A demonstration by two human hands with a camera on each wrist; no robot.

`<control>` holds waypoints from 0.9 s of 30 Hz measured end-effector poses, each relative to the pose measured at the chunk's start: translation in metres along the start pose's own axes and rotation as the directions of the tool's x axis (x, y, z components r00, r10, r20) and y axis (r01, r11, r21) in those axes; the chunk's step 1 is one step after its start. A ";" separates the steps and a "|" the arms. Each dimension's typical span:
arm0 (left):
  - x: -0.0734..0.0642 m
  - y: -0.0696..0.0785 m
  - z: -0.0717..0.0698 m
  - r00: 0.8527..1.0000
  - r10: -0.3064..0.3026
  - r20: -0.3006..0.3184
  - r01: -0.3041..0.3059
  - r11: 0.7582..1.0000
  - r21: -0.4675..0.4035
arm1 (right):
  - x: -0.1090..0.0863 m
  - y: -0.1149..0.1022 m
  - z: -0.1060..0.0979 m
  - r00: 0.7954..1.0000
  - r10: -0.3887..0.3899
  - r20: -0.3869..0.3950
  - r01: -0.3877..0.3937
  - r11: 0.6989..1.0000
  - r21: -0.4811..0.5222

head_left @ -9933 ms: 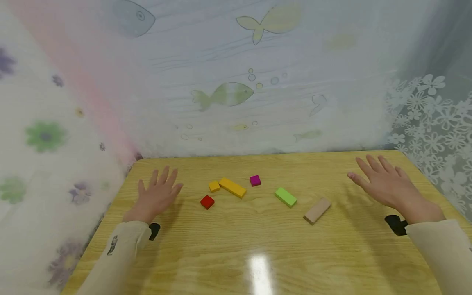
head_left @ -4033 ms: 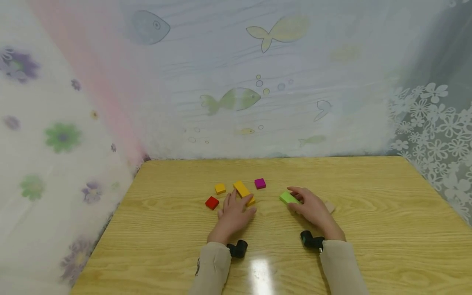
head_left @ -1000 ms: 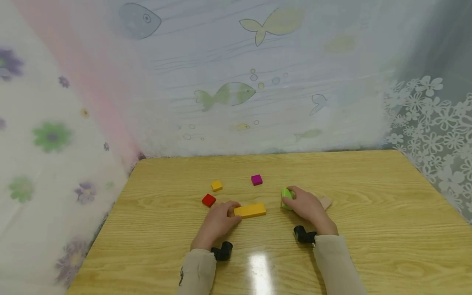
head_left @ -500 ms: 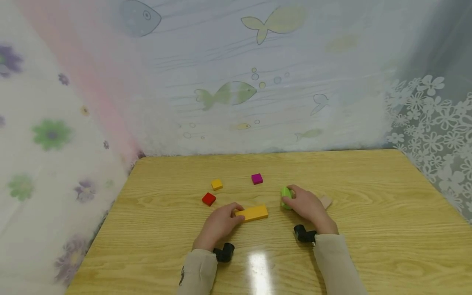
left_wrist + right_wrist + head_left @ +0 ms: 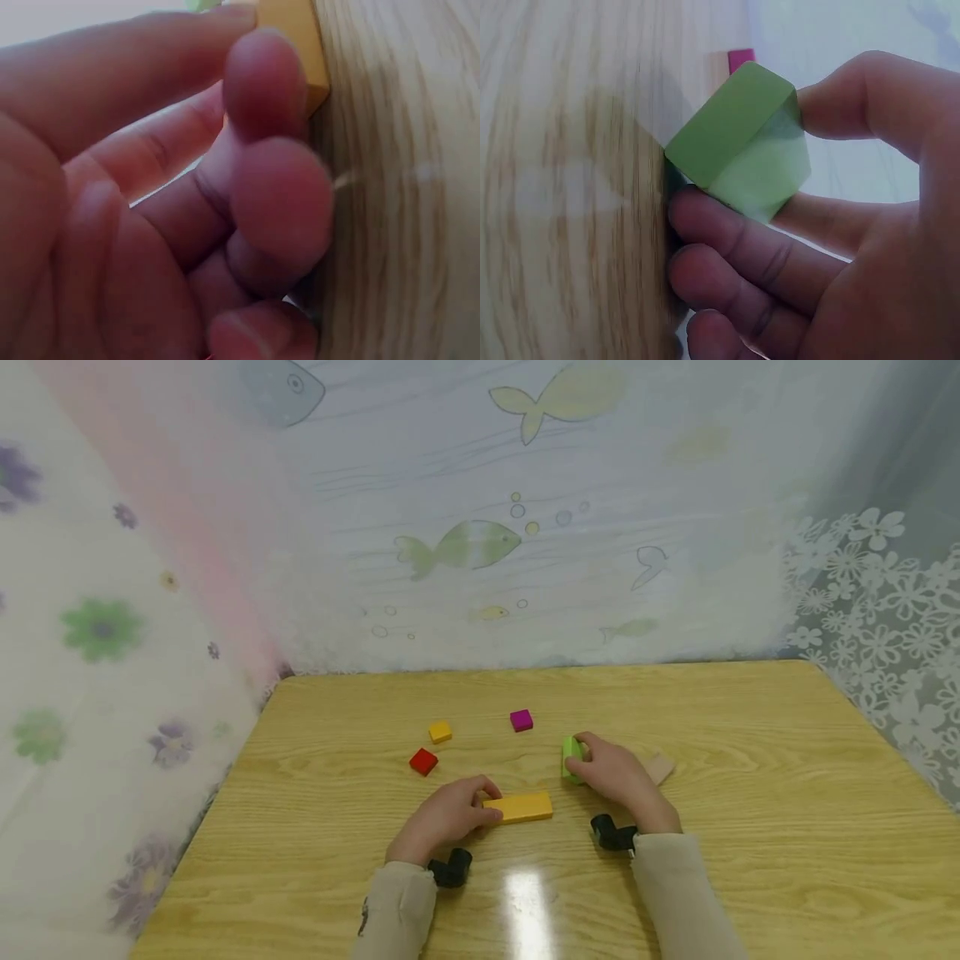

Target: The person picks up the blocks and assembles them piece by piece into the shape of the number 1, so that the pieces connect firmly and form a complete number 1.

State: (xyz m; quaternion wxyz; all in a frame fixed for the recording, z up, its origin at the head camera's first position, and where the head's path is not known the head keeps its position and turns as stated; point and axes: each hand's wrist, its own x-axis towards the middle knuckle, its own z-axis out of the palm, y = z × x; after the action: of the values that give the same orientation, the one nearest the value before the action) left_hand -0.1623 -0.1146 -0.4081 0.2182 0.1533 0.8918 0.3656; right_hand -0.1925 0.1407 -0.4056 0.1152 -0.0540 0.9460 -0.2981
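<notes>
The left hand [image 5: 446,810] pinches the left end of the long yellow block [image 5: 527,807]; its right end sticks out free. Slightly farther, the right hand [image 5: 617,770] holds the green block [image 5: 568,760] tilted between thumb and fingers, with a strip of table [image 5: 765,793] separating both blocks. The wooden block [image 5: 661,768] lies partly hidden by that hand. The red block [image 5: 423,762], small yellow block [image 5: 440,732] and purple block [image 5: 521,720] sit apart, short of the table's far edge.

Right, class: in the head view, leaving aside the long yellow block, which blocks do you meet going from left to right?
Red block → small yellow block → magenta block → green block → tan block, partly hidden.
</notes>
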 end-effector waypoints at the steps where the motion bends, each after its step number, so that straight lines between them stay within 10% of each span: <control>1: 0.000 0.000 -0.001 1.000 0.002 0.006 -0.002 1.000 -0.008 | 0.000 -0.002 0.001 1.000 -0.002 0.000 0.002 1.000 0.000; 14: -0.004 0.007 -0.003 0.993 -0.036 0.112 0.051 0.990 -0.131 | 0.003 -0.028 0.013 0.999 0.001 0.033 0.000 1.000 -0.016; 27: -0.003 0.012 0.011 0.996 0.022 0.089 -0.021 1.000 -0.009 | -0.010 -0.027 0.016 0.997 -0.034 0.074 0.035 0.999 -0.024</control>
State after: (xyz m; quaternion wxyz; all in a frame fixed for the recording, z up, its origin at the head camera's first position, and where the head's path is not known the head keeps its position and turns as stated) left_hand -0.1525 -0.1009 -0.4054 0.2542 0.1781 0.8779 0.3645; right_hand -0.1775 0.1116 -0.4009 0.1439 -0.0826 0.9437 -0.2860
